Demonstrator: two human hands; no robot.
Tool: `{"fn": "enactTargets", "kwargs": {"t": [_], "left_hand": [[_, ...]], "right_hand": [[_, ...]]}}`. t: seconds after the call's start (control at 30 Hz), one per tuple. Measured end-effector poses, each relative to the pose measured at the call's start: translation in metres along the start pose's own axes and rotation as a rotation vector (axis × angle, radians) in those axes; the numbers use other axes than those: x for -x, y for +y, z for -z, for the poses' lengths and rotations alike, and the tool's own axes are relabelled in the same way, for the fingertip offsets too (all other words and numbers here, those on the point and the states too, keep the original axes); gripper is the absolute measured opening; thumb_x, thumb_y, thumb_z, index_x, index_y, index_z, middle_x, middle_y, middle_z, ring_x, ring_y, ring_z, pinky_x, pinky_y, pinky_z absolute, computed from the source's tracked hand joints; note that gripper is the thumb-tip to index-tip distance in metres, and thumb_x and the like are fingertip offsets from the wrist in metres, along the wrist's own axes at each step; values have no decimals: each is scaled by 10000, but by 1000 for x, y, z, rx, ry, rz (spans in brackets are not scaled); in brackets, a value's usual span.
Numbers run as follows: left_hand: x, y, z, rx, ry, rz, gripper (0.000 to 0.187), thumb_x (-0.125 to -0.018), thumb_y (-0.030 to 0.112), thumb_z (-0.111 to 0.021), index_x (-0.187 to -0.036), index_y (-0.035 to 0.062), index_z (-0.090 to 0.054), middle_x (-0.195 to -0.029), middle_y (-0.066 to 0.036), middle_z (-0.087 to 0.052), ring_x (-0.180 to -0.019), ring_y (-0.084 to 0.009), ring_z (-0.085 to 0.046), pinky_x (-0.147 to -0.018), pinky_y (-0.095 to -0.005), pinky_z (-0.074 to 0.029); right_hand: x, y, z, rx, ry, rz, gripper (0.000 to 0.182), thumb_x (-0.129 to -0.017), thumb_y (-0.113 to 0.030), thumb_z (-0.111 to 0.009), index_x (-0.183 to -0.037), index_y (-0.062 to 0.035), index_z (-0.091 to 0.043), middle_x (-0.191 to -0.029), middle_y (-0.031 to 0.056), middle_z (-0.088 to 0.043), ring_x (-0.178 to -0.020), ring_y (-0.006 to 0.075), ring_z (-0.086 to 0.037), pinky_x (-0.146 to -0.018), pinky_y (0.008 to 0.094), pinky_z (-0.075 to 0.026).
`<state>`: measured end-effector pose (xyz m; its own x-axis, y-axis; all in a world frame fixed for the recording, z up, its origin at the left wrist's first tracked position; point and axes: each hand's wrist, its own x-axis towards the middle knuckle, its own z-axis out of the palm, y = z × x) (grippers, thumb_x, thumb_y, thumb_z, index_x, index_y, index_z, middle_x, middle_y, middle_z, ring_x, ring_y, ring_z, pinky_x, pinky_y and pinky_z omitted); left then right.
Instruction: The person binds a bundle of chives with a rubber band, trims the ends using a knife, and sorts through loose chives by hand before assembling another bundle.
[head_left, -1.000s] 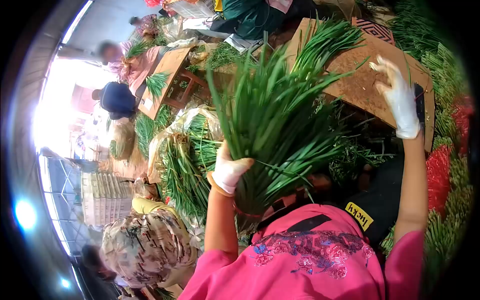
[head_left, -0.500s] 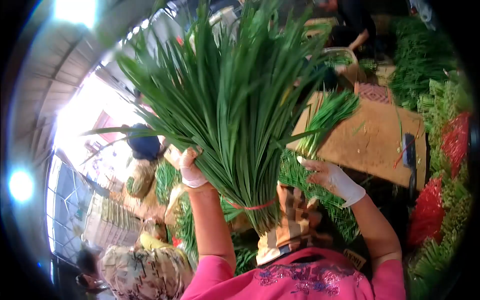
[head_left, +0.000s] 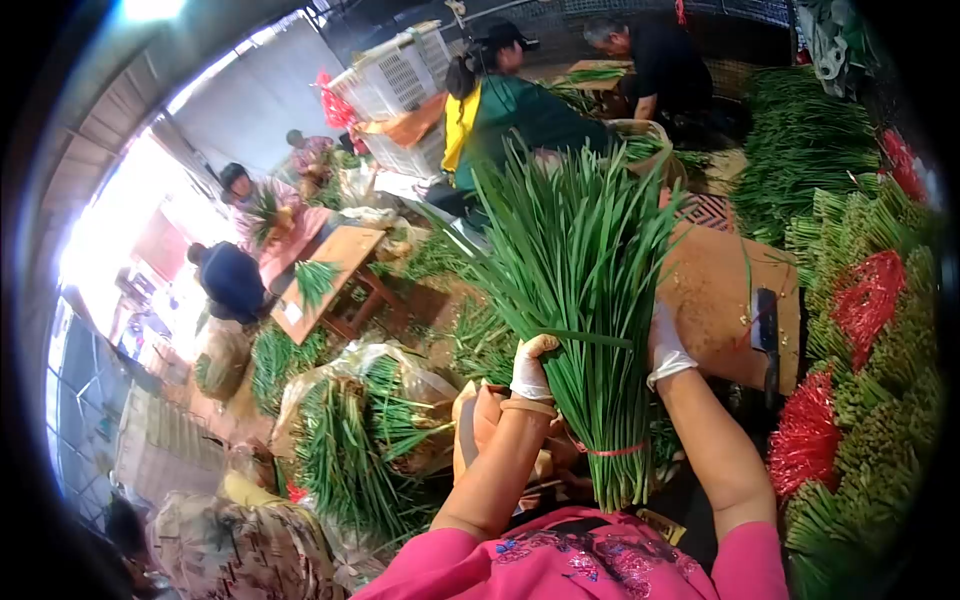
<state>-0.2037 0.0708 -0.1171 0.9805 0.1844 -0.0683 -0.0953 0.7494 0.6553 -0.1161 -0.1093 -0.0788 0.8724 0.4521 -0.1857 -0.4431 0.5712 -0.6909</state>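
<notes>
A large bundle of long green leaves (head_left: 590, 290) stands upright in front of me, tied near its base by a red band (head_left: 612, 451). My left hand (head_left: 533, 368), in a white glove, is closed around the bundle's left side. On its right side my gloved right hand (head_left: 668, 345) presses against the leaves, its fingers mostly hidden behind them. Just beyond is a wooden board (head_left: 715, 300), with a dark-handled knife (head_left: 766, 335) at its right edge.
Cut bundles with red ties (head_left: 868, 300) are stacked along the right. A plastic bag of greens (head_left: 365, 430) lies left of me. Several people work around; one in a green jacket (head_left: 540, 120) sits ahead. A small wooden table (head_left: 335, 270) stands further left.
The bundle has moved right and away from me and is more upright. My right hand has come from beside it to its right side. More of the room shows on the left.
</notes>
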Motion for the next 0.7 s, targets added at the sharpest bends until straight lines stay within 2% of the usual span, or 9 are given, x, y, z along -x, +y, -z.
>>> {"fn": "enactTargets", "kwargs": {"t": [0.1,0.13,0.23,0.27,0.37,0.4,0.53,0.63,0.7], "left_hand": [[9,-32,-4,36,199,-91,436,-822,228,-627,-1201,55,-501,-1084,-100,-594,-944,-230,-604,-832,-367,-528],[20,-34,-17,26,109,-130,511,-883,416,-579,-1232,51,-501,-1127,-110,-603,-959,-275,-613,-841,-405,-525],[17,-54,-5,-414,-2,-269,711,-858,203,-653,-1427,120,-234,-1142,-75,-556,-903,-203,-585,-814,-343,-511],[18,-52,-3,-498,66,-125,846,-838,96,-658,-1465,157,-93,-1067,-54,-565,-836,-165,-569,-769,-305,-505],[-19,-78,90,-258,73,224,356,-855,99,-607,-1195,15,-548,-885,-51,-651,-732,-126,-590,-622,-275,-509],[-3,-56,42,-201,58,223,156,-832,130,-630,-922,7,-661,-841,-51,-667,-698,-117,-600,-596,-278,-507],[-2,-62,50,-261,165,164,156,-773,151,-683,-845,24,-628,-761,-38,-628,-625,-144,-606,-565,-287,-520],[-11,-72,63,-167,138,135,180,-763,153,-699,-860,22,-623,-750,-40,-627,-618,-153,-605,-576,-295,-529],[-15,-80,73,-101,116,102,202,-762,133,-705,-906,14,-630,-789,-50,-643,-629,-154,-609,-575,-300,-533]], "right_hand": [[-12,18,18,-77,199,-93,280,-901,-220,-511,-1106,-51,-602,-867,43,-656,-699,177,-624,-606,285,-512],[-11,25,28,-163,110,-26,278,-892,-207,-544,-1118,-54,-597,-848,46,-655,-680,169,-622,-579,299,-513],[-71,89,97,-194,61,13,299,-867,-200,-593,-1126,-52,-593,-843,51,-655,-669,164,-620,-578,304,-516],[-40,74,67,-81,89,70,327,-838,-195,-636,-1132,-58,-592,-839,47,-655,-657,158,-615,-573,295,-513],[-6,51,32,174,164,-177,322,-848,-219,-620,-1134,-75,-594,-850,45,-654,-669,163,-614,-596,300,-508],[-5,54,37,215,143,-172,325,-859,-264,-598,-1130,-85,-603,-869,47,-655,-709,170,-614,-644,326,-505],[-14,50,93,535,322,-32,369,-839,-326,-598,-1120,-87,-615,-1173,50,-574,-1117,160,-482,-965,312,-332],[-16,-12,88,515,248,267,143,-860,-260,-640,-928,-140,-604,-735,-65,-493,-673,78,-455,-584,217,-355],[-8,-45,59,538,192,677,167,-926,-79,-542,-1077,-36,-600,-1002,42,-627,-895,117,-578,-788,225,-462]]}}
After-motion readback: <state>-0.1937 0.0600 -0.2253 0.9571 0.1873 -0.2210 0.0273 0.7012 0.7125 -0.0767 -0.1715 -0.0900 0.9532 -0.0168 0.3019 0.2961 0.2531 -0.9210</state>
